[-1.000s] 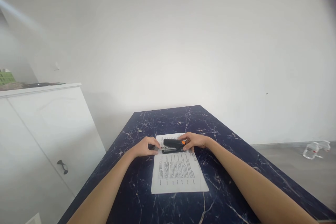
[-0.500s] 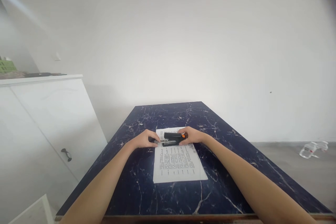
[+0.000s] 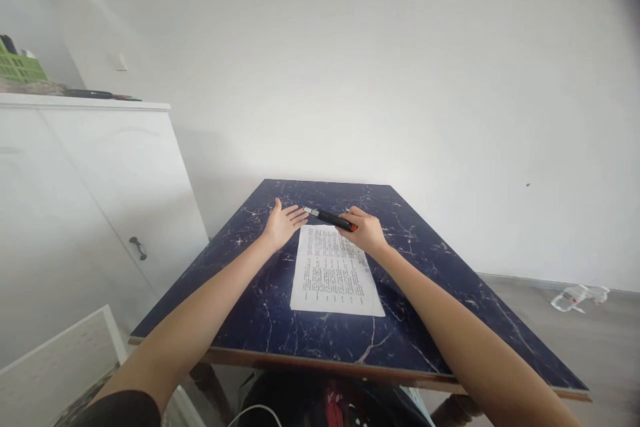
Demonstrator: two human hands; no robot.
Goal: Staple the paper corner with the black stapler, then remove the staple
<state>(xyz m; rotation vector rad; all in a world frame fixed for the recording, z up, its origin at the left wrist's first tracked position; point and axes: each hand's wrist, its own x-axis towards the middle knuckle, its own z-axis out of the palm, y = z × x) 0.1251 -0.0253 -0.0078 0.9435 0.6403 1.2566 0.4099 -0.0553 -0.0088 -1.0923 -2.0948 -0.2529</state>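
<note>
My right hand point(image 3: 364, 229) grips a black stapler point(image 3: 331, 218) by its end with the orange-red mark, above the far edge of the printed paper point(image 3: 335, 273). The stapler's silver metal end points left and slightly up. Beside that end is my left hand point(image 3: 286, 221), its palm turned up and its fingers stretched out, with nothing on it. Whether the fingertips touch the metal cannot be made out. The paper, which may be more than one sheet, lies flat on the dark blue marbled table point(image 3: 260, 320).
A white cabinet point(image 3: 100, 167) stands to the left, with a green basket point(image 3: 21, 68) and dark items on top. Part of a white-framed piece point(image 3: 65, 353) shows at lower left. Clear plastic packaging point(image 3: 573, 297) lies on the floor at right. A pale wall is behind the table.
The stapler has risen off the paper in my right hand and now slants left. My left hand has let go of its metal part and opened, palm up. The view has tilted downward.
</note>
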